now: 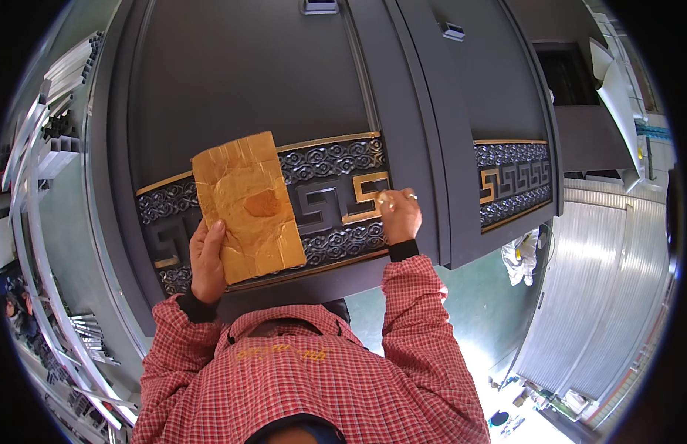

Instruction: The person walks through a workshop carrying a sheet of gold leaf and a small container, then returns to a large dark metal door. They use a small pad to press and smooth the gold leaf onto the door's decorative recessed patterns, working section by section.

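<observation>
My left hand (207, 260) grips a creased, gold-brown piece of cardboard (244, 170) at its lower left edge, thumb on the front face. A darker orange-brown patch (261, 203) marks the middle of the cardboard. My right hand (403, 220) is closed in a pinch at the right end of a gold-coloured key-pattern relief (366, 183); a small pale thing shows at the fingertips, too small to name. Left of the gold relief sits a dark grey key motif (317, 206). Scrollwork bands (332, 159) run above and below, edged by gold strips. The cardboard hides part of this decoration.
The dark grey panel (247, 66) continues to a second section (499, 81) on the right, with one gold key motif (490, 186) in its band. Metal profiles (59, 155) are racked at left. A greenish floor (380, 314) and a corrugated sheet (580, 274) lie beyond.
</observation>
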Available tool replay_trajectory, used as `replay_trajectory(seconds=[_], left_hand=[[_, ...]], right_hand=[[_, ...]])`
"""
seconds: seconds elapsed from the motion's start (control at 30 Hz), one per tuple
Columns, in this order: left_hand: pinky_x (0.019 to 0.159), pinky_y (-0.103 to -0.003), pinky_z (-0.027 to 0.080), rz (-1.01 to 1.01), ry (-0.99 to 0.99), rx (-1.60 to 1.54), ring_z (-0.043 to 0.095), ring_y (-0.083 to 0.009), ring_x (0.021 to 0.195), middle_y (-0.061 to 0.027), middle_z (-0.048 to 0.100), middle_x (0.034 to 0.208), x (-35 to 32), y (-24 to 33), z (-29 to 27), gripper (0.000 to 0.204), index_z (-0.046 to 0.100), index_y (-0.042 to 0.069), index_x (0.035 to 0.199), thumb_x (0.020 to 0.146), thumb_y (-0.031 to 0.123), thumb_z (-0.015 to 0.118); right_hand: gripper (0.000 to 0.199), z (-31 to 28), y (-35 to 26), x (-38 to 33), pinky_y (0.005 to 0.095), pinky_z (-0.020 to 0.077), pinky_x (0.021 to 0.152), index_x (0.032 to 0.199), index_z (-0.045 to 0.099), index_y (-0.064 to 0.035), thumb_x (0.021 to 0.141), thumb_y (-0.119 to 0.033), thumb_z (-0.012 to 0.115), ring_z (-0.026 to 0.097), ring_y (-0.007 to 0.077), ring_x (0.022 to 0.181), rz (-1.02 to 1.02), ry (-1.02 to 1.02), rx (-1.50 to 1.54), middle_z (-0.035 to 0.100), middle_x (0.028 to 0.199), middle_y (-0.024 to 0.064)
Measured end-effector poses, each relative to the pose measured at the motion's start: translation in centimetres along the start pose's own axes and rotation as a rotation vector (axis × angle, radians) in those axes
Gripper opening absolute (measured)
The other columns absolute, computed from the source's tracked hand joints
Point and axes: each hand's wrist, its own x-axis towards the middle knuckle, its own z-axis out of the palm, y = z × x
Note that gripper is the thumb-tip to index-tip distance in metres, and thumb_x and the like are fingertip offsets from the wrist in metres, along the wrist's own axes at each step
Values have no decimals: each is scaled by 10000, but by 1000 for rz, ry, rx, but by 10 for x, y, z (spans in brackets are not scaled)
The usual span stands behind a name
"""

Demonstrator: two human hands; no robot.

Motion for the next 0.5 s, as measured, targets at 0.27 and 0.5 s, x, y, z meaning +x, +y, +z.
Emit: replay_trajectory(seconds=[0.27,0.5], left_hand=[[843,-261,487,-11,-8,-21,594,-137,968,-101,581,1145,-1,-1,3,325,445,-33,1233,972,157,414],[846,-259,485,-18,-19,-16,588,-133,977,-94,582,1143,-1,1,4,317,452,-30,1225,971,156,417]], right_hand=[[118,-3,-4,1,404,486,645,857,668,-111,744,-104,632,601,290,738,-29,-2,-74,561,858,85],[93,0,7,-17,389,487,621,828,670,-99,742,-120,639,600,292,709,-40,-41,-28,567,818,97]])
